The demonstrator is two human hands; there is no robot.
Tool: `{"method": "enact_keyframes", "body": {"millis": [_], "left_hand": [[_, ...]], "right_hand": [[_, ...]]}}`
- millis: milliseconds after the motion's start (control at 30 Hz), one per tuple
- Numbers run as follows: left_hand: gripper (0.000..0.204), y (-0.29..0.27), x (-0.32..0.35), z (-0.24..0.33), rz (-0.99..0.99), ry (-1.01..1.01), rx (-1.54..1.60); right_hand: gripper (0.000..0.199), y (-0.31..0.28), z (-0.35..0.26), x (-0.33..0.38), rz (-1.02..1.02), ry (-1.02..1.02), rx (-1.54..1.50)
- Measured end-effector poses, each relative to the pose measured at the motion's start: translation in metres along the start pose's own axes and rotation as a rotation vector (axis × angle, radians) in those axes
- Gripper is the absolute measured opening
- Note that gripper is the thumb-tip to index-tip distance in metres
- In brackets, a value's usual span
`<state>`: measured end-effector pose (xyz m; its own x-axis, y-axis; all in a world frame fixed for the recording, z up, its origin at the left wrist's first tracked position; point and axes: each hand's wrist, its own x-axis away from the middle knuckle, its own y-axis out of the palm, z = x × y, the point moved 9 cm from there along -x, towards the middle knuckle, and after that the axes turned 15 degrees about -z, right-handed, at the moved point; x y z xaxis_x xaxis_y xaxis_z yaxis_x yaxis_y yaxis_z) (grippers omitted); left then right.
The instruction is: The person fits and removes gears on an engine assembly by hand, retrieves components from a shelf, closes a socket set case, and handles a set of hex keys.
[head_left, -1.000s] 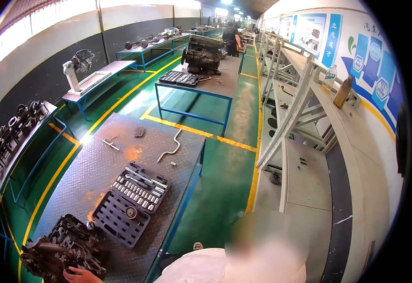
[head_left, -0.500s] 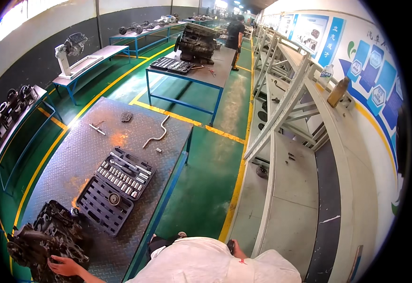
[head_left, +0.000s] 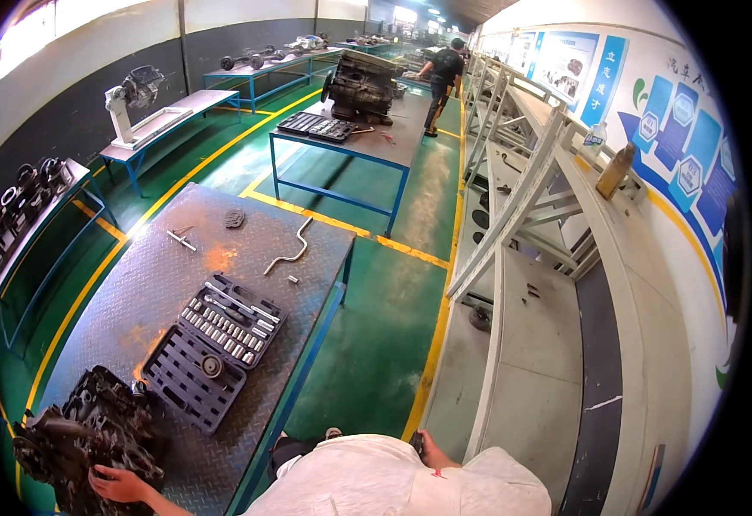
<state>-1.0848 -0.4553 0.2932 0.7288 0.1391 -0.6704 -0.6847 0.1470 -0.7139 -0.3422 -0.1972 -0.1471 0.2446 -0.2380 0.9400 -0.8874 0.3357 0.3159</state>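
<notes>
My left hand (head_left: 120,485) rests against the side of a dark, greasy engine block (head_left: 75,434) at the near left of the table. Its fingers are apart and hold nothing. On the right, beside my pale shirt, my right hand (head_left: 434,451) is closed around a small dark object (head_left: 416,441), mostly hidden, whose kind I cannot make out. An unfolded socket set case (head_left: 188,397) lies beyond the engine, with sockets and a ratchet in its far half. A round metal part (head_left: 212,366) sits in the near half.
The steel table (head_left: 247,215) also bears a bent speed handle (head_left: 290,256), a loose socket (head_left: 293,279), a T-shaped tool (head_left: 181,240) and a dark flat part (head_left: 235,219). Another engine (head_left: 360,86) stands on the table ahead. A person (head_left: 443,82) is beyond it. Grey shelving (head_left: 522,198) runs along the right.
The person in the distance has shifted, with an arm now out to the side. My view has moved slightly. My left hand stays on the engine block; my right hand remains closed.
</notes>
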Motion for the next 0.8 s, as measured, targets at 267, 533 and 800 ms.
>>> {"method": "enact_keyframes", "body": {"millis": [267, 533, 800], "left_hand": [[0.042, -0.001, 0.0, 0.001, -0.006, 0.015, 0.027], [0.042, 0.005, -0.001, -0.003, -0.039, 0.0, 0.029], [0.041, 0.005, -0.001, -0.004, -0.01, 0.008, 0.002]], "right_hand": [[0.07, 0.001, -0.011, 0.002, -0.135, -0.259, 0.098], [0.067, 0.019, -0.023, 0.058, -0.287, -0.602, 0.585], [0.107, -0.052, -0.005, -0.025, -0.338, -0.32, 0.59]]}}
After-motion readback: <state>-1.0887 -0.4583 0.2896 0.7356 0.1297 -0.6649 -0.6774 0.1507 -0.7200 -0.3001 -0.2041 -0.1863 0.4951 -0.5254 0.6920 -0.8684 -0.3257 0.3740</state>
